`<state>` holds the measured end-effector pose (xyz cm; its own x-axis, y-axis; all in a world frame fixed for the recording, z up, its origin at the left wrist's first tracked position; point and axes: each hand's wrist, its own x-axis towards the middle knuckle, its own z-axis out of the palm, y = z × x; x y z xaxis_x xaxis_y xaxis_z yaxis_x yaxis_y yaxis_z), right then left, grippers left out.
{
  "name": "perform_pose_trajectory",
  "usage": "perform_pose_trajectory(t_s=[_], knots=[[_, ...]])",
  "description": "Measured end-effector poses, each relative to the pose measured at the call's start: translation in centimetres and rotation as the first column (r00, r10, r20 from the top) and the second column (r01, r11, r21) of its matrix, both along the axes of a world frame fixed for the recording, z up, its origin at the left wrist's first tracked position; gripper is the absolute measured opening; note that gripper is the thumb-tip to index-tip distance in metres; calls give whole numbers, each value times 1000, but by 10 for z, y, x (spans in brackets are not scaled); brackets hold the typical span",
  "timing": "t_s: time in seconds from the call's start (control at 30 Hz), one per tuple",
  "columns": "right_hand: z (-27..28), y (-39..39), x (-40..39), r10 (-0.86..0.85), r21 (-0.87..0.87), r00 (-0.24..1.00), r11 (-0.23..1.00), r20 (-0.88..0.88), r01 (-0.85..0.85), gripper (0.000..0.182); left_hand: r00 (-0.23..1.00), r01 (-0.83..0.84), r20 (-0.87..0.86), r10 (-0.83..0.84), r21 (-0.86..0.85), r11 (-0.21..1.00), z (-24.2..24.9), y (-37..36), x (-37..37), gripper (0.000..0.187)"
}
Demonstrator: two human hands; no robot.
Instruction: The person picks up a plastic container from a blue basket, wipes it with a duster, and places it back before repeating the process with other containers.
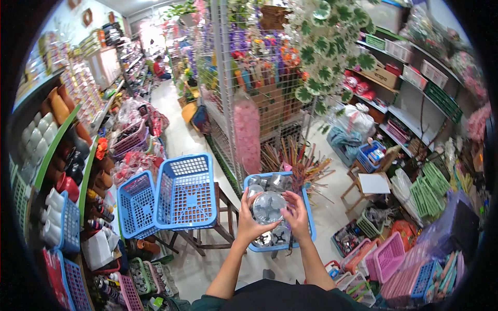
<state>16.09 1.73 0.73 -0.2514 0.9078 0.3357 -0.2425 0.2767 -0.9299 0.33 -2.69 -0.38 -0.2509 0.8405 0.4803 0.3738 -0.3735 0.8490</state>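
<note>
Between my two hands is a round, clear glass bowl or dish [269,207], its rim facing up toward me. The fingers of my left hand [248,220] curve along its left side. My right hand [296,215] closes on the opposite side, thumb near the front. Directly below stands a blue plastic basket [311,228] with several more clear, round glass pieces [277,182] in it. My hands and the held dish hide part of the basket's contents.
Left of my hands, a larger blue basket [185,189] rests on a dark wooden stool [224,207], with another blue basket [137,202] beside it. A wire-mesh rack [282,103] rises ahead. Sticks [311,160] lean behind my basket. A person [161,68] is far down the aisle.
</note>
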Motion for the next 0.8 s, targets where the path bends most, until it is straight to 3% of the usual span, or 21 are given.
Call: perform_pose_trajectory(t_s=[0.03,0.17,0.27,0.33,0.43,0.8], knots=[[1,1,-6,48,46,997,998,63,-51,74,999,5,49,-5,10,1000,11,-5,-2,127],[19,-10,-41,23,264,980,962,199,-76,95,989,-148,-9,149,106,983,22,-20,-22,124],[28,-20,-68,154,201,963,959,220,-199,99,972,-224,110,208,165,961,24,-34,-38,127],[29,-25,-90,246,195,948,939,200,-284,103,957,-285,100,271,170,943,32,-52,-54,128],[41,-44,-124,399,155,899,891,182,-427,106,888,-452,-22,460,142,880,30,-84,-82,128],[66,-175,-258,705,201,687,657,175,-726,108,582,-768,-163,797,213,604,67,-253,-177,127]])
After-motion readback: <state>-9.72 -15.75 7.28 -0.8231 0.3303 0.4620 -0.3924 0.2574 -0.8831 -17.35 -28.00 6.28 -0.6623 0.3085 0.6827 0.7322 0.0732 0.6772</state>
